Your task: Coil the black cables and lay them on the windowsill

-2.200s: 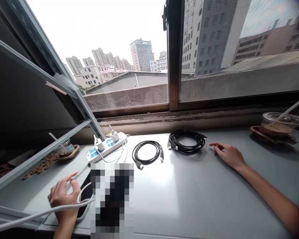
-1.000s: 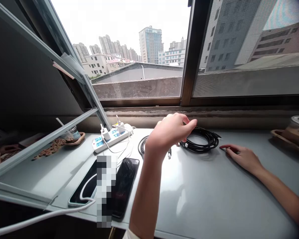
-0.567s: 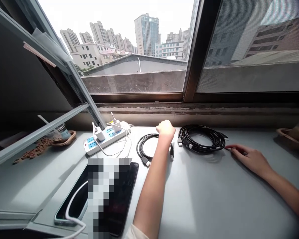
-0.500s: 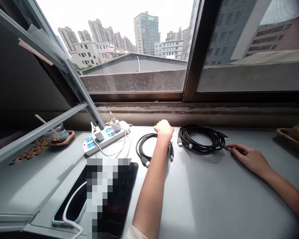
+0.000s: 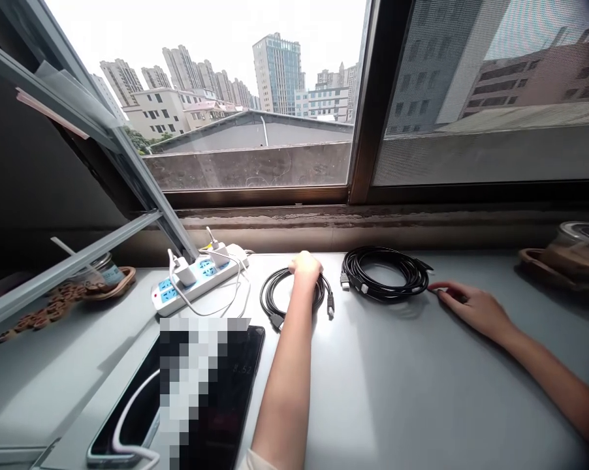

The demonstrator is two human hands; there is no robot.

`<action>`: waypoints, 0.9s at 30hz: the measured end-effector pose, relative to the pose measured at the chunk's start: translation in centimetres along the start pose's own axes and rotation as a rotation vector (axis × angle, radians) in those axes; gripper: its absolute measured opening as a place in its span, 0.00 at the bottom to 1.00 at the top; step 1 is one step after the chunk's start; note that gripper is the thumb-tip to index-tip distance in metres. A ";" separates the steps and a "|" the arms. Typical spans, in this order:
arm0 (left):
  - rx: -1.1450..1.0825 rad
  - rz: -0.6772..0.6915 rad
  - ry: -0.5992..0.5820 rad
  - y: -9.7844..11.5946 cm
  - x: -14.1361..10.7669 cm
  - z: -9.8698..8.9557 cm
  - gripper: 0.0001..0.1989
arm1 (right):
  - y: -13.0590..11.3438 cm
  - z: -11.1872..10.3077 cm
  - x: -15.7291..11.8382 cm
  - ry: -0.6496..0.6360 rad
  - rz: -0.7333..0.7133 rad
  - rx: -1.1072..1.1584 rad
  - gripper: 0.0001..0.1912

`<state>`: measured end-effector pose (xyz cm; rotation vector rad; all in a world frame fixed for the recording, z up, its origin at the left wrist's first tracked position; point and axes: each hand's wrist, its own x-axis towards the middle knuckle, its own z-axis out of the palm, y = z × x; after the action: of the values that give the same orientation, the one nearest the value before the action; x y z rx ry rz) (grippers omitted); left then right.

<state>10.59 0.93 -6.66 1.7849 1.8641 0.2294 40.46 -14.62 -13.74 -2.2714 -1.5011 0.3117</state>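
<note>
Two coils of black cable lie on the pale table. My left hand (image 5: 306,266) is closed at the far side of the smaller coil (image 5: 270,294), its fingers bent down onto the loops; my forearm hides part of that coil. The larger, thicker coil (image 5: 357,277) sits to the right, with light-tipped connectors at its left end. Beside its right edge rests my right hand (image 5: 471,308), thumb and index finger close together near the cable; whether they pinch anything is too small to tell.
A white power strip (image 5: 196,287) with plugged-in chargers stands left of the coils. Nearer me are a dark tablet (image 5: 236,391) and a phone with a white cable. A metal frame (image 5: 128,238) crosses the left side. A lidded cup (image 5: 576,251) stands far right.
The whole view has shifted slightly, so the scene sits further left and a little lower. My left hand has come down onto the smaller coil. My right hand stays beside the larger one.
</note>
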 end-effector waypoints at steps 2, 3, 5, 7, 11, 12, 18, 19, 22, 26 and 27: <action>0.015 -0.040 -0.006 0.1 0.3 0.1 0.13 | 0.0 -0.1 0.0 -0.007 -0.004 -0.009 0.20; 0.023 -0.058 -0.005 0.2 0.4 0.1 0.13 | 0.1 -0.1 0.0 -0.013 -0.004 -0.011 0.20; 0.025 -0.069 0.004 0.4 0.3 0.2 0.14 | 0.1 -0.1 0.0 -0.025 -0.008 -0.008 0.20; 0.018 -0.060 0.017 0.6 0.0 0.3 0.14 | 0.1 -0.1 0.0 -0.037 -0.020 -0.001 0.20; -0.012 0.005 0.034 0.9 -1.1 0.1 0.08 | -0.2 -0.4 -0.2 -0.041 -0.032 0.010 0.20; -0.022 0.027 0.040 0.9 -1.3 -0.1 0.06 | -0.3 -0.4 -0.2 -0.038 -0.033 0.010 0.19; -0.121 0.113 0.202 1.1 -2.1 -2.0 0.10 | -0.8 -0.8 -0.5 -0.040 -0.045 0.012 0.18; -0.140 0.120 0.234 1.1 -2.1 -2.4 0.10 | -0.7 -0.8 -0.5 -0.041 -0.048 0.013 0.18; -0.194 0.135 0.331 1.3 -2.5 -3.5 0.10 | -0.4 -0.6 -0.3 -0.040 -0.059 0.026 0.19; -0.247 0.154 0.420 1.7 -3.2 -4.7 0.12 | 0.0 -0.5 -0.1 -0.063 -0.057 0.037 0.20; -0.257 0.158 0.424 1.7 -3.3 -4.8 0.12 | 0.0 -0.5 0.0 -0.068 -0.058 0.034 0.20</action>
<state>9.64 -0.92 -0.90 1.8004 1.8602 0.9262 40.70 -14.75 -13.30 -2.2071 -1.5795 0.3981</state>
